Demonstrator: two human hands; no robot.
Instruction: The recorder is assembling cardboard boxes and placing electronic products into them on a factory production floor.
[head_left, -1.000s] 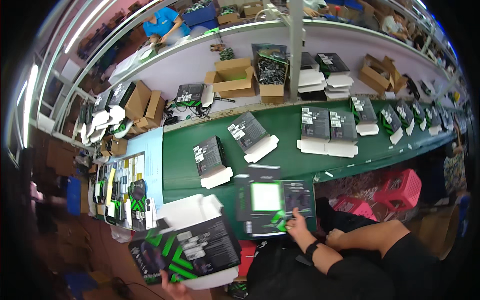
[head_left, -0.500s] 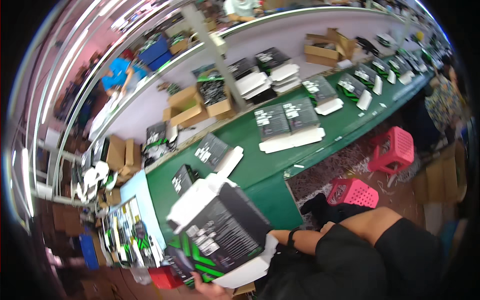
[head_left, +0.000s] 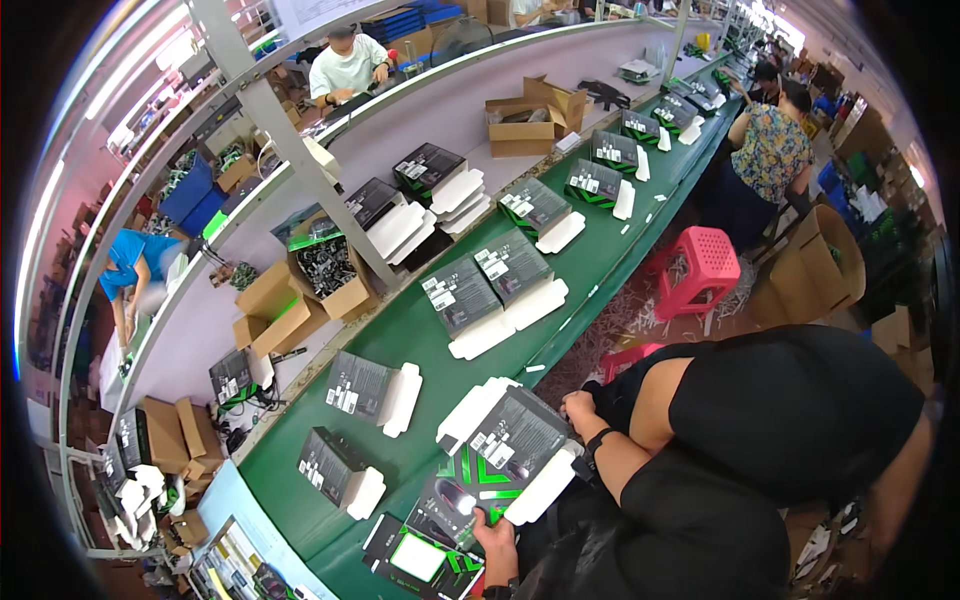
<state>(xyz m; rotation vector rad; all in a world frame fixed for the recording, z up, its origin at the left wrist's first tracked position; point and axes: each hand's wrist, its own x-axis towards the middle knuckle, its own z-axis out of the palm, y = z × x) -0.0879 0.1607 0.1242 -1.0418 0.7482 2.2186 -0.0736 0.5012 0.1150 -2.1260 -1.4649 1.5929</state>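
Nearest, the left hand [head_left: 497, 535] grips the lower edge of a black and green product box [head_left: 462, 500] lying open at the near rim of the green conveyor belt [head_left: 420, 320] — a dark, rounded device sits in it. The right hand [head_left: 578, 411] clasps a black sleeve box [head_left: 519, 437] with white end flaps, tilted over that open box. Further along the belt lie more black boxes [head_left: 485, 278] beside white trays. Beyond, on the pale shelf, an open cardboard carton [head_left: 328, 272] holds a tangle of dark small parts — another carton [head_left: 525, 118] stands further off
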